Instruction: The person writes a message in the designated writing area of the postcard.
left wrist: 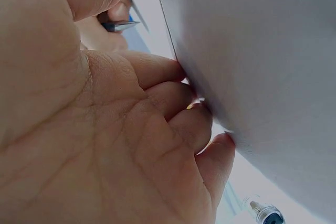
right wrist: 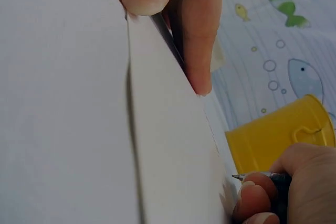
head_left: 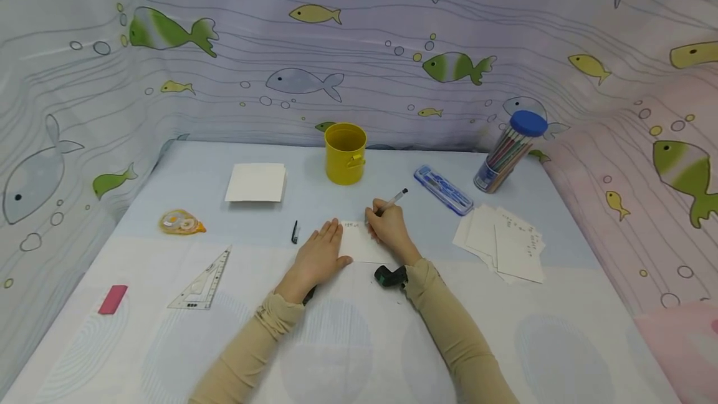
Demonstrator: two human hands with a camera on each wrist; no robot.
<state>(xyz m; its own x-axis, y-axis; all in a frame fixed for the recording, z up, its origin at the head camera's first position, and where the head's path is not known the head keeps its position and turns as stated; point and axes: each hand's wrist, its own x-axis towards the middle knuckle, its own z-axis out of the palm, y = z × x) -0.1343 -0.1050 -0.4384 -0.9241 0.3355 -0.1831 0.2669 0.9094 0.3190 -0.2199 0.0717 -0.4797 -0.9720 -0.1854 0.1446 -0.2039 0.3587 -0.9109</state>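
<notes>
My left hand [head_left: 318,253] lies with straight fingers along the left edge of a white paper card [head_left: 364,245] with a short row of writing at its top. In the left wrist view the fingertips [left wrist: 223,142] touch the tabletop or card. My right hand [head_left: 391,229] pinches a pen [head_left: 399,196] over the card's upper right. In the right wrist view the pen's tip [right wrist: 239,176] points at the paper, just off or at its surface; I cannot tell which. A dark pen cap [head_left: 294,232] lies left of my left hand.
Behind stand a stack of blank cards [head_left: 255,182], a yellow bucket [head_left: 345,154], a blue case [head_left: 444,190] and a pencil jar [head_left: 509,153]. Written cards [head_left: 516,245] lie right. Left are correction tape [head_left: 181,222], a set square [head_left: 203,282] and a pink eraser [head_left: 113,299].
</notes>
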